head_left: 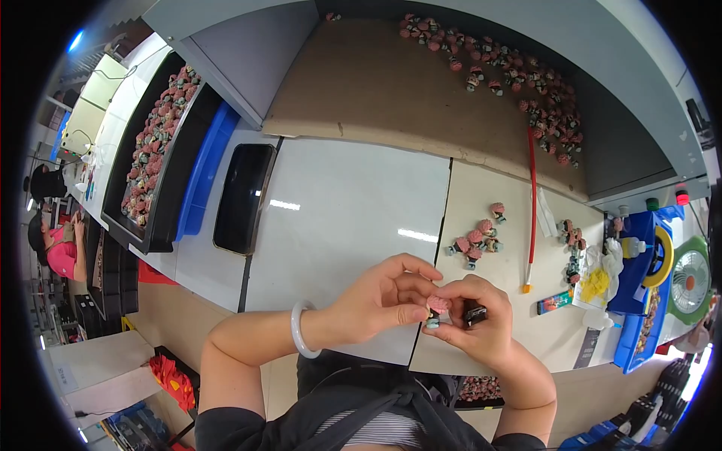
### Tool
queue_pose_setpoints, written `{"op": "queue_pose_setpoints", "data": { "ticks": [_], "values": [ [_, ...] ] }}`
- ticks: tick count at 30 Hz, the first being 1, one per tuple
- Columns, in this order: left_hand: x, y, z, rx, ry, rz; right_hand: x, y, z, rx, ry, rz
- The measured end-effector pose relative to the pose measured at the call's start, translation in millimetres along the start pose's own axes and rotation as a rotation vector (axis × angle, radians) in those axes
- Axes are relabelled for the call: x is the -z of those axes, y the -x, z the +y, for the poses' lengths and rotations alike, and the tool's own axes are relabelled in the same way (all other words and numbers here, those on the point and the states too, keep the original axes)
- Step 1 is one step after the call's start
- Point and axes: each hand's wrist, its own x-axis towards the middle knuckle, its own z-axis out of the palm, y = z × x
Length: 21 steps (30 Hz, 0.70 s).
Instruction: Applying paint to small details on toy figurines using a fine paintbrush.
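My left hand [380, 297] and my right hand [481, 319] meet over the near edge of the white table [338, 210]. Between their fingertips they pinch one small figurine [437, 307] with a pink top and a pale blue base. A small black object [474, 313] is also tucked in my right hand's fingers. A pale bangle [300, 329] circles my left wrist. Just beyond my hands, a small cluster of the same pink figurines [477, 237] lies on the table.
A black tray [242, 197] and a black bin of figurines [154, 146] in a blue crate [204, 173] stand at the left. Many figurines [519, 83] scatter across a brown board behind. A red-handled brush [532, 203], a blue tape holder [647, 259] and a fan [690, 282] sit right. Another person [56, 248] works far left.
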Motion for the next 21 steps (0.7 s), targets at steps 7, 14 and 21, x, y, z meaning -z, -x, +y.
{"op": "queue_pose_setpoints", "data": {
  "ticks": [7,14,21],
  "values": [
    [-4.1,-0.3,2.9,0.023,0.029,-0.017,2.9,-1.3,-5.5,0.018,0.070,0.004],
    [-1.6,-0.5,-0.2,-0.017,-0.053,-0.001,-1.4,-0.9,-6.3,0.041,0.189,0.041],
    [-0.7,0.2,-3.1,-0.096,-0.034,0.044,6.0,6.4,-5.6,-0.033,0.138,0.047]
  ]
}}
